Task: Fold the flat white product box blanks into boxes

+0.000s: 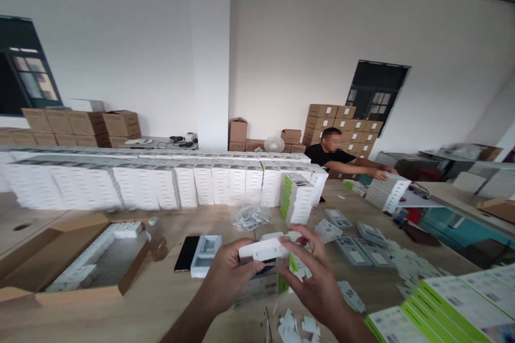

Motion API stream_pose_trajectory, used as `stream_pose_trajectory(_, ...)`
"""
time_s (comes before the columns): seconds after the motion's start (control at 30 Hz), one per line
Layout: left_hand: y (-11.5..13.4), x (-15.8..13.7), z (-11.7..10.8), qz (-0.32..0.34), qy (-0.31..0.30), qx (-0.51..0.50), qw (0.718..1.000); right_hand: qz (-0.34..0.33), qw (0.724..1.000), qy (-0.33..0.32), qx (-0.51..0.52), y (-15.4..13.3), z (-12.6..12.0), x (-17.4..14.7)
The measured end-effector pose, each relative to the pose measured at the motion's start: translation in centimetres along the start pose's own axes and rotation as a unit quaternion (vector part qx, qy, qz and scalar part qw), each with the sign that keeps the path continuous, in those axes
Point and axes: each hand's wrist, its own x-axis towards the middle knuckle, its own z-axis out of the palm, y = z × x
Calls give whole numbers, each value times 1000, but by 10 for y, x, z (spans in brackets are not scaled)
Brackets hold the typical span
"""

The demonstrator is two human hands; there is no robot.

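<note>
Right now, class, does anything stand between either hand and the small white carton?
Nothing visible does: the left hand holds one end of the white carton, and the right hand touches the other.

Noted on pale wooden tabletop [161, 316], lower left of frame: open brown cardboard carton [90, 296]. Right of it: clear plastic bottle [155, 237], then flat black rectangular object [185, 253] beside pale moulded tray [203, 268]. Lower centre: white cardboard box [261, 249]. Behind, across mid-frame: long rows of stacked white boxes [145, 187]. Lower right corner: stacked white-and-green boxes [430, 308].
</note>
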Motion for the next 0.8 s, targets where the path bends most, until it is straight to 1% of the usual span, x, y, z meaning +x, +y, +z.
stream_pose_trajectory(0.07, -2, -1, 0, -5, 2, 11, 1000, 48, 998, -23, 40, 2, -2, 0)
stream_pose_trajectory(0.17, -3, -4, 1, 2, 12, 40, 999, 100, 987, -75, 102, 3, -4, 3)
stream_pose_trajectory(0.23, -3, -6, 2, 16, 11, 73, 997, 133, 979, -88, 125, 1, -5, 4)
stream_pose_trajectory(0.3, -2, -7, 2, 28, 9, 101, 994, 151, 976, -90, 127, 1, -4, 3)
stream_pose_trajectory(0.37, -2, -7, 1, 38, 11, 110, 993, 150, 977, -93, 118, 1, -4, 2)
stream_pose_trajectory(0.57, -4, -8, 1, 40, 23, 137, 990, 111, 983, -92, 115, 5, 0, 1)
stream_pose_trajectory(0.67, -6, -8, 1, 46, 18, 145, 988, 114, 984, -78, 112, 5, 2, 1)
stream_pose_trajectory(0.8, -8, -6, 0, 47, 8, 128, 991, 132, 981, -67, 123, 1, 3, 1)
